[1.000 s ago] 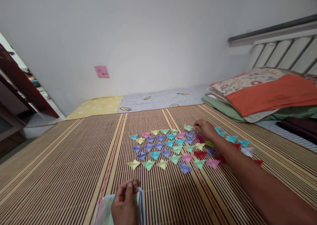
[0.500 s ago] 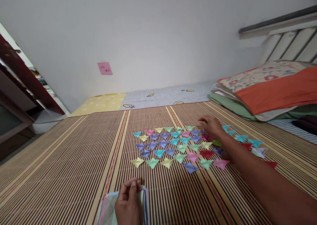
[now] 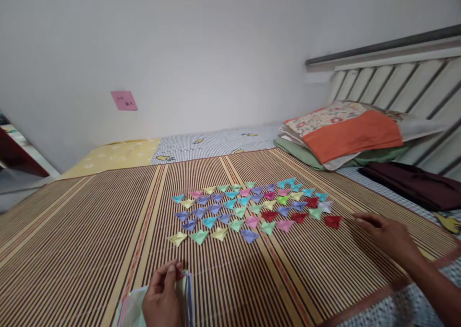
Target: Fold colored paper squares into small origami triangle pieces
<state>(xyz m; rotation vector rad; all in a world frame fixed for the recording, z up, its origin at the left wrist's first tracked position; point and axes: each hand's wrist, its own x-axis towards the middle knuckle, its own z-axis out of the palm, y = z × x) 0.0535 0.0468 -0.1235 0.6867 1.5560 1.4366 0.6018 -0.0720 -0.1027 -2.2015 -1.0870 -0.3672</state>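
Several small folded paper pieces [image 3: 248, 207] in blue, purple, green, yellow, pink and red lie in rows on a striped bamboo mat [image 3: 90, 240]. My left hand [image 3: 163, 298] is at the bottom edge, fingers closed on a stack of coloured paper sheets [image 3: 187, 293]. My right hand [image 3: 387, 236] rests low over the mat at the right, fingers loosely stretched out, holding nothing. Its fingertips lie just right of a red folded piece [image 3: 333, 221] at the end of the rows.
Folded blankets and an orange pillow [image 3: 345, 135] are piled at the back right by a slatted headboard [image 3: 396, 77]. A dark cloth [image 3: 414, 185] lies beside them. A pink note [image 3: 124, 100] sticks to the white wall. Checked and yellow bedding [image 3: 216, 142] borders the mat's far edge.
My right hand has drawn back from the far row of folded pieces to the mat's right side, near the red piece. The view has swung right. My left hand stays on the sheets.
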